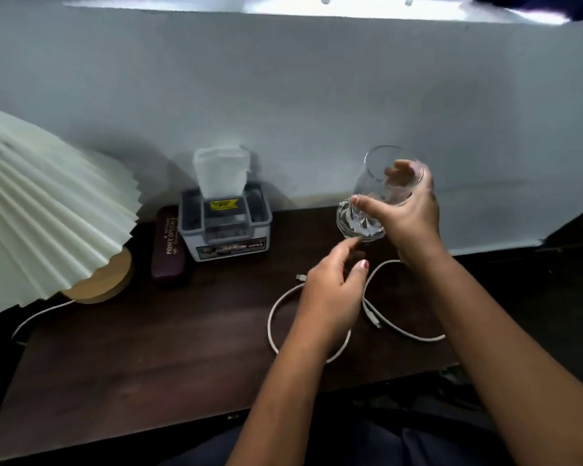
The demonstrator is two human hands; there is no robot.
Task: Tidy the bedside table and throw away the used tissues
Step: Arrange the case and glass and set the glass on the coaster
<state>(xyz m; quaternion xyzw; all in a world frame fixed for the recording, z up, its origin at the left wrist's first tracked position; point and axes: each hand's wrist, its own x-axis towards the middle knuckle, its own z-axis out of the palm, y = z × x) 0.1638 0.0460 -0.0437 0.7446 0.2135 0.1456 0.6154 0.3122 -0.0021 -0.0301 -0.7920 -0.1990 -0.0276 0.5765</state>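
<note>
My right hand (409,210) grips a clear drinking glass (367,210), tilted and lifted just above the back right of the dark wooden bedside table (132,358). Below it, my left hand (330,290) hovers with fingers loosely apart and holds nothing. Under that hand a white charging cable (401,331) lies in loose loops on the tabletop. A grey tissue box (226,227) with a white tissue standing out of its top sits at the back centre. No loose used tissues are visible.
A lamp with a pleated cream shade (44,210) and round wooden base (105,280) stands at the left, its cord trailing off the table. A dark maroon glasses case (169,247) lies beside the tissue box. A pale wall runs behind the table.
</note>
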